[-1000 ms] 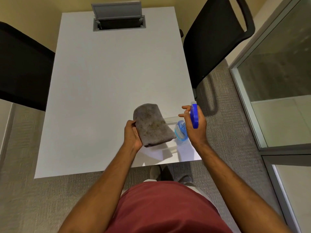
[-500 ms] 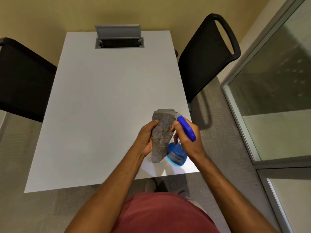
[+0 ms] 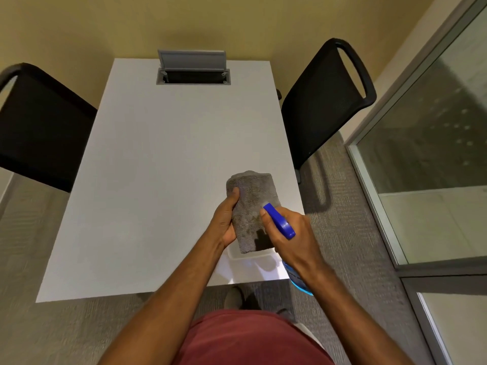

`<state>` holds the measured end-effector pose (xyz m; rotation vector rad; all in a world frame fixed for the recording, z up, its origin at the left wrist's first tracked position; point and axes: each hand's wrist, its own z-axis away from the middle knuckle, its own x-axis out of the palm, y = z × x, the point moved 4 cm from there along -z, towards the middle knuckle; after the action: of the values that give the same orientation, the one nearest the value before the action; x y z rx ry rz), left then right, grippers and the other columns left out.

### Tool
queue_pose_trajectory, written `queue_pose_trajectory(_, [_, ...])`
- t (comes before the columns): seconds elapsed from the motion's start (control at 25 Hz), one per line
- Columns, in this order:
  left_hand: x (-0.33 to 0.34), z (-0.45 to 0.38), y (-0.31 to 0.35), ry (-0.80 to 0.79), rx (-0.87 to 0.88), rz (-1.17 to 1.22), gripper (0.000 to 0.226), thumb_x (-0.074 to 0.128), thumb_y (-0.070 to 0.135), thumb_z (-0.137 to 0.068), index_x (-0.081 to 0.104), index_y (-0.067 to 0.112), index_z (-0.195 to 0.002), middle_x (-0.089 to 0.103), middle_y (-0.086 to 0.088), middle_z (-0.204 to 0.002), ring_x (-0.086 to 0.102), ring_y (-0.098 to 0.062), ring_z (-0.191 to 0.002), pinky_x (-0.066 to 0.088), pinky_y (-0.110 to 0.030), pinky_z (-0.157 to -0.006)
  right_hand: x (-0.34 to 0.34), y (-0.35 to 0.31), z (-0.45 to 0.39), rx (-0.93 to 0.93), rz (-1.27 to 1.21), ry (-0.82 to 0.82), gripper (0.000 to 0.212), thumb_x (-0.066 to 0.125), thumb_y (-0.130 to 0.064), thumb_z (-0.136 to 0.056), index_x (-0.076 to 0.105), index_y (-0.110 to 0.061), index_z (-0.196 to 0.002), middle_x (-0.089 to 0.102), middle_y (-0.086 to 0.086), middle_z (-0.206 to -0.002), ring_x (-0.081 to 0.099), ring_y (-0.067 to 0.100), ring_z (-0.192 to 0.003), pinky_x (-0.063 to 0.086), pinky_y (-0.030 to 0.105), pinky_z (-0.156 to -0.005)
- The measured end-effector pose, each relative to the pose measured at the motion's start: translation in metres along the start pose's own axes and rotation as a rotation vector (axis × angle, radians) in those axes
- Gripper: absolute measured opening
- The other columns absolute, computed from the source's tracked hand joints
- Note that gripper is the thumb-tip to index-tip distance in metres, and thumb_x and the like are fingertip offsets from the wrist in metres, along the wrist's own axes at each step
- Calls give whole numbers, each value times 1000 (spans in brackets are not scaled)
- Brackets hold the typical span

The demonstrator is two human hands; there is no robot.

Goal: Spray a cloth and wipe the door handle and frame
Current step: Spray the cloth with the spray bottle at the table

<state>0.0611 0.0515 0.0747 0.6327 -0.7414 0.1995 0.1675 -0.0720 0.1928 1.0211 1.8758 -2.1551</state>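
Over the near right corner of the white table [image 3: 158,180], we hold the grey cloth [image 3: 250,204] folded in our left hand [image 3: 224,219], thumb pressed on its upper face and fingers wrapped behind it, so the grip is closed firmly on the fabric. Our right hand [image 3: 290,233] is wrapped around the spray bottle [image 3: 279,219], its blue head pointing at the cloth from very close, almost touching, with the forefinger curled at the front where the trigger would sit. A second ago the bottle stood off to the right of the cloth, apart from it; half a second ago it had swung in against the cloth's edge; now the cloth is turned flatter towards us and the nozzle faces its lower half. A darker patch shows on the cloth near the nozzle, which we judge to be dampness, though part of it may be shadow from the hand. We take this to mean the spraying step is under way or just done. The wiping has not begun: no door handle is visible, only the glass panel and metal frame [image 3: 374,143] to our right, well apart from both hands. Two black chairs [image 3: 316,114] flank the table.
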Motion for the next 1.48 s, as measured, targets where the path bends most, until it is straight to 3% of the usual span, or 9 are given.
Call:
queue_pose_trajectory(0.24, [0, -1, 12, 33, 69, -94, 51, 55, 40, -103, 58, 6, -141, 68, -20, -135, 68, -32, -122, 59, -45, -96, 7, -7, 11, -20, 107, -8, 52, 57, -51, -99, 38, -29, -55, 38, -8, -48, 34, 9, -43, 30, 25, -47])
queue_pose_trajectory(0.48, [-2, 0, 18, 125, 67, -133, 51, 47, 46, -108, 60, 7, -138, 72, -16, -130, 72, -28, -114, 62, -40, -84, 15, -10, 21, -66, 58, -37, 42, 56, -49, -100, 47, -30, -64, 45, -8, -54, 40, 9, -47, 36, 26, -50])
queue_pose_trajectory(0.64, [-2, 1, 17, 142, 61, -113, 46, 44, 46, -109, 67, 9, -126, 78, -12, -114, 77, -24, -99, 64, -36, -73, 19, -8, 28, -65, 122, -25, 47, 55, -54, -98, 46, -28, -60, 45, -7, -50, 42, 12, -44, 37, 27, -47])
queue_pose_trajectory(0.92, [-8, -3, 18, 163, 70, -79, 52, 40, 49, -109, 64, 10, -133, 70, -17, -133, 69, -30, -117, 59, -43, -90, 21, -8, 35, -112, 156, -51, 39, 56, -50, -98, 43, -37, -64, 46, -11, -54, 44, 10, -48, 32, 16, -51])
queue_pose_trajectory(1.08, [-7, -6, 23, 170, 80, -45, 52, 40, 49, -109, 63, 9, -135, 70, -16, -132, 69, -28, -115, 62, -40, -81, 23, 0, 39, -90, 201, -66, 43, 57, -52, -97, 43, -37, -60, 44, -12, -50, 43, 9, -45, 31, 13, -49])
queue_pose_trajectory(1.32, [-9, -13, 27, 159, 85, -28, 52, 41, 49, -109, 60, 10, -139, 69, -16, -135, 66, -31, -123, 59, -44, -87, 16, 6, 38, -67, 189, -30, 45, 56, -52, -98, 41, -35, -59, 42, -9, -49, 41, 10, -44, 30, 16, -50])
queue_pose_trajectory(1.48, [-15, -22, 28, 159, 81, -9, 55, 44, 51, -108, 58, 10, -142, 67, -16, -137, 63, -33, -128, 56, -50, -100, 8, 10, 34, -19, 160, 23, 50, 54, -55, -97, 46, -23, -59, 45, -2, -49, 41, 12, -44, 39, 36, -47])
